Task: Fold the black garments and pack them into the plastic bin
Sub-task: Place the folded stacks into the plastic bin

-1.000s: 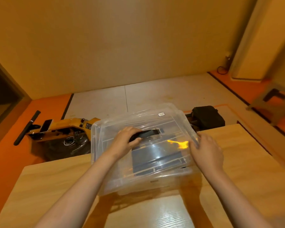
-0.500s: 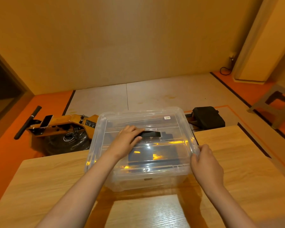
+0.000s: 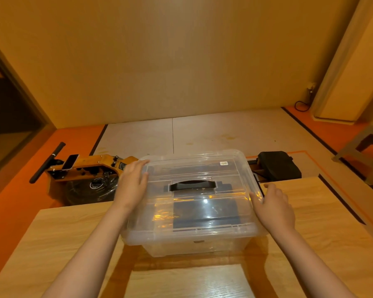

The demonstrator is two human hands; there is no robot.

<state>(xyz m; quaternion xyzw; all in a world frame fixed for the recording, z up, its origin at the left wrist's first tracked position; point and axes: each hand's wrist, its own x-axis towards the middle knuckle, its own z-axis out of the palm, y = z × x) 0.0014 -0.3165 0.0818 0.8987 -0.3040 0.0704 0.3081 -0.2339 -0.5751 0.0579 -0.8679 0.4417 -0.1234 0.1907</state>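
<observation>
Lidded clear plastic bin (image 3: 194,214) holds dark folded garments (image 3: 205,211), sitting level.

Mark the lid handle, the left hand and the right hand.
lid handle (image 3: 193,185): head view, middle of the black grip.
left hand (image 3: 132,184): head view, back of the hand.
right hand (image 3: 272,206): head view, back of the hand.

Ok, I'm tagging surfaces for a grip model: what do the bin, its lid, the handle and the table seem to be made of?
Bin and lid: clear, glossy plastic. You can see through both, and light glares off the top.
Handle: opaque black, probably plastic, with a duller sheen.
Table: pale wood grain and a smooth finish. It could be laminate or solid wood; the view cannot settle which.
</observation>
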